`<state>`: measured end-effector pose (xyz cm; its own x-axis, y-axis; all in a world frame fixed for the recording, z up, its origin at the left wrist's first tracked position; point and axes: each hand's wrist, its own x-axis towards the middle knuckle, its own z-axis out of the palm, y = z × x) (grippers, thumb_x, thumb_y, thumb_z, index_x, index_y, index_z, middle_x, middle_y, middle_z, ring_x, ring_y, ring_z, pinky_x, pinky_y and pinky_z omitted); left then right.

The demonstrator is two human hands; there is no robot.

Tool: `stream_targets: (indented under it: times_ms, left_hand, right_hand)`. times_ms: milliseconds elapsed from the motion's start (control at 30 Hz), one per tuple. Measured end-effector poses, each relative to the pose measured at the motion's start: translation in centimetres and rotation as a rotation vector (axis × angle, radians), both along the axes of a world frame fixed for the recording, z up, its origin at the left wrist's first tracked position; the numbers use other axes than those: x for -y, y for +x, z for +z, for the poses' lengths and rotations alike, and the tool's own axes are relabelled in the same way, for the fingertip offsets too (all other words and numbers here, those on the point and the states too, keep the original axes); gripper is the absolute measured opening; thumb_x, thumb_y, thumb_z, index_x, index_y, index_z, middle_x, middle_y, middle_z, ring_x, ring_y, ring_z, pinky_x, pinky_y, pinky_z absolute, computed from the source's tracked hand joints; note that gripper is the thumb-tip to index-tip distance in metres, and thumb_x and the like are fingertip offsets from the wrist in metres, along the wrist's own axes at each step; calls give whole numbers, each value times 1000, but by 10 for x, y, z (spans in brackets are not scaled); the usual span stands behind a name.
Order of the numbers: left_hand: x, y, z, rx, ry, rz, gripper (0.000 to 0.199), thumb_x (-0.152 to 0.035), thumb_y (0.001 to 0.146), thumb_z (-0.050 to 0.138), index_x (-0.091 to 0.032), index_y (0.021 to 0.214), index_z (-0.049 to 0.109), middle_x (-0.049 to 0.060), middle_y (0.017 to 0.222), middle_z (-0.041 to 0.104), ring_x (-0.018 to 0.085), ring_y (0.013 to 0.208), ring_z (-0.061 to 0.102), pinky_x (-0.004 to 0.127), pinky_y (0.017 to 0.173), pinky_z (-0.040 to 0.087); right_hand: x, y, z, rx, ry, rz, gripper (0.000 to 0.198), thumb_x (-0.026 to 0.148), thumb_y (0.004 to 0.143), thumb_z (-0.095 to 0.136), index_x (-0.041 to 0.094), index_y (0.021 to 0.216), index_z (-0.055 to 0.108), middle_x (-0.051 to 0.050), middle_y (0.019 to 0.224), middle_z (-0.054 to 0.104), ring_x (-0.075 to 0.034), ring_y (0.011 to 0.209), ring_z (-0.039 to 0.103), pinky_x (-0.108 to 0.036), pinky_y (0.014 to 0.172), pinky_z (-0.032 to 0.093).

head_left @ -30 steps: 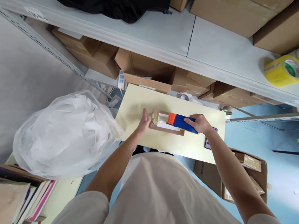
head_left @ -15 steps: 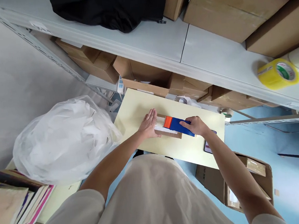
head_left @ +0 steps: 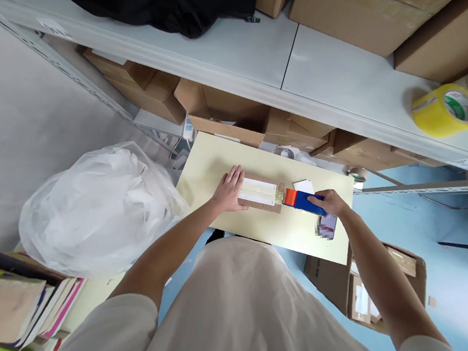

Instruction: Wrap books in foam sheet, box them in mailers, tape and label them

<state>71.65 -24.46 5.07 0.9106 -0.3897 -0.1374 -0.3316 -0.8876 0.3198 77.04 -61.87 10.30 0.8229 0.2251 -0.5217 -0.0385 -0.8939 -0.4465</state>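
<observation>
A small, flat cardboard box (head_left: 259, 207) with a white label (head_left: 257, 191) lies on the pale yellow table. My left hand (head_left: 230, 189) holds its left end, fingers along the far corner and thumb at the near edge. Clear tape (head_left: 279, 193) shows at the box's right end. My right hand (head_left: 331, 202) is closed around a blue tape dispenser (head_left: 305, 202) with an orange front. That front sits just past the box's right end; whether it touches the table cannot be seen.
A phone (head_left: 326, 226) and a white paper piece (head_left: 302, 186) lie near the dispenser. A stuffed plastic bag (head_left: 100, 210) stands left. Ahead runs a shelf (head_left: 240, 67) with a yellow tape roll (head_left: 446, 111). An open carton (head_left: 331, 282) sits below right.
My right hand has moved the tape dispenser rightward, off the box top to beyond its right end. The white label and white paper piece are now uncovered. My left hand stays at the box.
</observation>
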Motion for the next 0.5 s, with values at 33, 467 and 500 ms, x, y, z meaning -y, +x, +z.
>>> stream_targets:
  times_ms: [33, 467, 500]
  left_hand:
    - [-3, 1, 0, 2, 7, -10, 122, -68, 60, 65, -1, 148, 14, 24, 156, 9, 37, 145, 2, 46, 115, 12]
    - [16, 1, 14, -72, 212, -105, 134, -83, 55, 55, 3, 148, 11, 27, 155, 7, 39, 144, -4, 53, 113, -9]
    - [33, 0, 12, -75, 188, -141, 135, -84, 54, 55, 3, 148, 11, 26, 155, 7, 38, 144, -3, 52, 114, -8]
  right_hand:
    - [-4, 2, -3, 9, -3, 8, 57, 72, 67, 52, 20, 47, 42, 4, 45, 36, -10, 48, 36, -24, 48, 31]
    - [-56, -20, -36, -62, 215, -52, 50, 64, 73, 52, 20, 49, 43, 5, 45, 37, -9, 47, 37, -24, 46, 29]
    - [-55, -21, -38, -64, 223, -55, 50, 63, 73, 52, 20, 49, 42, 5, 45, 37, -9, 47, 37, -24, 46, 29]
